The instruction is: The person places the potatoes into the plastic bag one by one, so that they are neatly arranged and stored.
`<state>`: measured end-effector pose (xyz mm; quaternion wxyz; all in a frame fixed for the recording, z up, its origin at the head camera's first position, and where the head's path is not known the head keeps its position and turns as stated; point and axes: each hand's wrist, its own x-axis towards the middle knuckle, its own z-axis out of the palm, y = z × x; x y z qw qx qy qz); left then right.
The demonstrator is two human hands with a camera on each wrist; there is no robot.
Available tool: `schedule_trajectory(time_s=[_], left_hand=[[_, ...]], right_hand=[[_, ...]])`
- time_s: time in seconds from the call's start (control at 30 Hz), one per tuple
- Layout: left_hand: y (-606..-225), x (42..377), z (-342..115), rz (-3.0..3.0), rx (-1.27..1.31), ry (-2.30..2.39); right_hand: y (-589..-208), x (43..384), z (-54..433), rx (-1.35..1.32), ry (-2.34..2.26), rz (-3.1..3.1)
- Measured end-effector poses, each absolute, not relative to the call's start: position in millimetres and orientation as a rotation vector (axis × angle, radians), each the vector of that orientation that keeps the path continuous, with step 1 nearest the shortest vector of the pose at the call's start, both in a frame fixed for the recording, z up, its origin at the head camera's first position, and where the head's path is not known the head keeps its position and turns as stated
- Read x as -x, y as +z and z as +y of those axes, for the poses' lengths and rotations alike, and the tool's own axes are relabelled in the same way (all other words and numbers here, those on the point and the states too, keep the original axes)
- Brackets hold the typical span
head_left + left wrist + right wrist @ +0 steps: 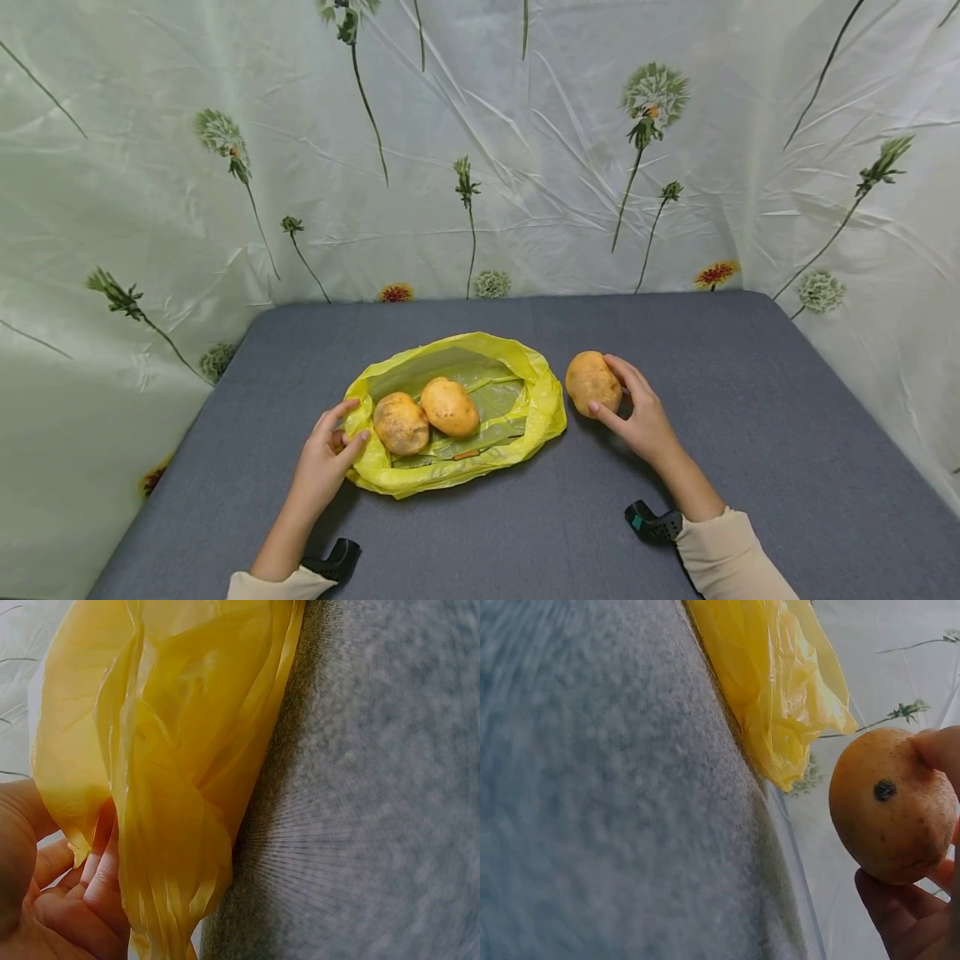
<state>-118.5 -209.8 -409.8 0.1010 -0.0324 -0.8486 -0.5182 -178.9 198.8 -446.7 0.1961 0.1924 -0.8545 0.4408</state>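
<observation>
A yellow plastic bag lies with its mouth spread wide. Inside it, side by side, are two potatoes, a blotchy one on the left and a smoother one on the right. My left hand holds the bag's left rim, and the left wrist view has the yellow film between thumb and fingers. Just right of the bag, my right hand grips a third potato between thumb and fingers. A dark spot marks that potato in the right wrist view.
Grey cloth covers the table. Behind and at both sides hangs a pale curtain printed with flowers. A black wrist device sits under each forearm, one on the left and one on the right.
</observation>
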Motion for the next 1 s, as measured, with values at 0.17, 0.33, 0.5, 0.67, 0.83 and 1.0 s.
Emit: schedule_trajectory(time_s=[0.17,0.33,0.5,0.67,0.83,1.0], left_hand=[[-409.9,118.4,-209.6,-2.502,0.102,-1.527],[-409.5,119.1,-210.0,-2.484,0.105,-1.564],[-409.5,118.7,-210.7,-2.484,0.110,-1.572],[-410.0,118.8,-210.8,-2.487,0.107,-1.576],[-410.8,119.2,-210.9,-2.477,0.110,-1.581],[-411.4,119.5,-211.7,-2.480,0.109,-1.580]], right_hand=[[-441.4,176.8,195.0,-0.534,1.238,-2.391],[-418.4,166.5,182.7,-0.586,1.257,-2.336],[-398.8,158.6,171.7,-0.623,1.249,-2.324],[-394.8,160.6,166.2,-0.660,1.276,-2.314],[-394.9,164.6,160.0,-0.693,1.323,-2.317],[-390.2,167.0,149.3,-0.740,1.364,-2.309]])
